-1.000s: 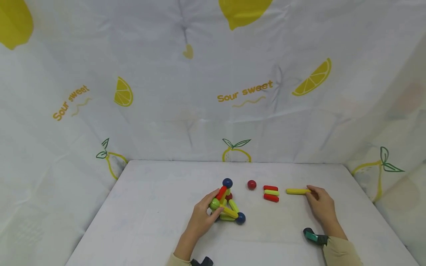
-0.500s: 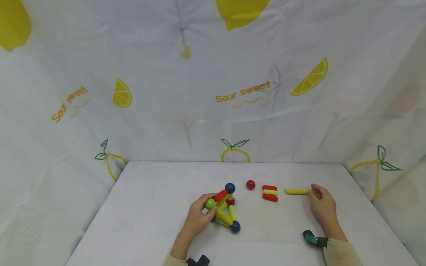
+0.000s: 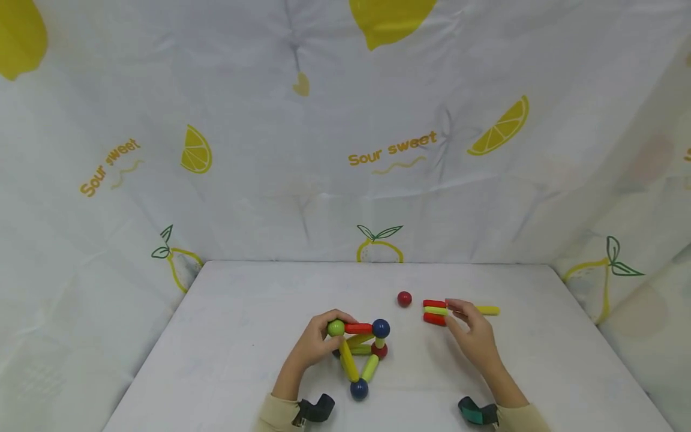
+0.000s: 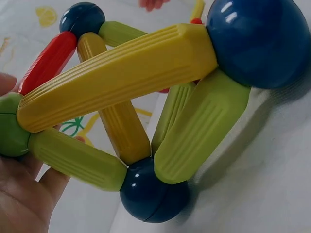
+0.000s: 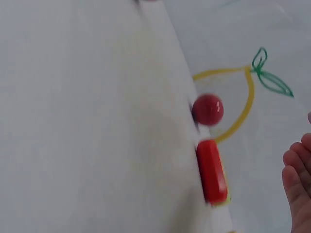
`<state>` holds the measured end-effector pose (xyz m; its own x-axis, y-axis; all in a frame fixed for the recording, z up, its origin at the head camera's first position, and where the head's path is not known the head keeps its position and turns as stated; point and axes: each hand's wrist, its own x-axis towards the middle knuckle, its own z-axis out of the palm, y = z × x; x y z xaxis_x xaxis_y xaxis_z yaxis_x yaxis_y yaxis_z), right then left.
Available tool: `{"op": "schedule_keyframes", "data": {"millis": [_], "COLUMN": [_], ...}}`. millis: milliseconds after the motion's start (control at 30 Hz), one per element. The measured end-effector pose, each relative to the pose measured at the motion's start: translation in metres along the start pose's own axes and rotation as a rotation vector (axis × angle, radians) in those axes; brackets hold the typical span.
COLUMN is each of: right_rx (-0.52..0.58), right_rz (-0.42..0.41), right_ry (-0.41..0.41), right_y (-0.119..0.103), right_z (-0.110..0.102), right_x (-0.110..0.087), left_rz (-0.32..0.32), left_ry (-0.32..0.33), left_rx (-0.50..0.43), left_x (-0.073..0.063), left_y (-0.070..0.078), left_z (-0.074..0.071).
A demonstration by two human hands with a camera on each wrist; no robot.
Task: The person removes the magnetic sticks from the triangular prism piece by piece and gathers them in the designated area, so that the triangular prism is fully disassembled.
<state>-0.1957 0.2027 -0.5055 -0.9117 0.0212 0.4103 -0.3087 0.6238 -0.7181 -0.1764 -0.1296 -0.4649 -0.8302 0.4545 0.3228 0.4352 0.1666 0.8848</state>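
My left hand (image 3: pixel 309 347) grips the light green ball (image 3: pixel 336 327) at the upper corner of a magnetic stick-and-ball frame. Blue balls, a red ball (image 3: pixel 379 349) and red, yellow and lime sticks form its other corners and edges. Up close in the left wrist view, a long yellow stick (image 4: pixel 121 73) runs from the green ball to a large blue ball (image 4: pixel 260 41). My right hand (image 3: pixel 476 339), thumb and fingers apart, reaches beside a short red stick (image 3: pixel 434 319), a lime stick (image 3: pixel 435 311) and another red stick (image 3: pixel 434 303).
A loose red ball (image 3: pixel 404 299) lies left of the short sticks. Partly behind the right hand, a long yellow stick (image 3: pixel 488 310) rests on the white table (image 3: pixel 243 336). A lemon-print cloth (image 3: pixel 259 150) hangs behind the table's back edge.
My right hand has left the yellow stick and moved left to the short sticks. My left hand has turned the frame, swinging its front blue ball towards me and left.
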Motion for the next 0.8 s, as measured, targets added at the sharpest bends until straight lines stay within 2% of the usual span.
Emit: {"op": "schedule_keyframes", "data": {"millis": [100,267,333,467,800], "right_rx": [0.075,0.220,0.271,0.304,0.243], "right_rz": [-0.048,-0.016,-0.010,-0.052,-0.075], "right_ry": [-0.100,-0.310,-0.369,-0.426,-0.528], "right_y": [-0.023,-0.058,-0.069,-0.083,-0.092], "right_z": [0.011,0.025,0.031,0.042,0.054], "right_x": [-0.003,-0.007,-0.007,-0.005,0.005], "left_rz": [-0.001,-0.029,-0.047,-0.070,-0.087], "left_ry": [0.042,0.120,0.137,0.149,0.123], "left_rx": [-0.008,-0.041,-0.060,-0.068,-0.073], "left_x": [0.000,-0.001,-0.001,-0.001,-0.001], "left_y": [0.003,-0.002,-0.004,-0.005,-0.003], "left_z": [0.004,0.013,0.014,0.014,0.012]}}
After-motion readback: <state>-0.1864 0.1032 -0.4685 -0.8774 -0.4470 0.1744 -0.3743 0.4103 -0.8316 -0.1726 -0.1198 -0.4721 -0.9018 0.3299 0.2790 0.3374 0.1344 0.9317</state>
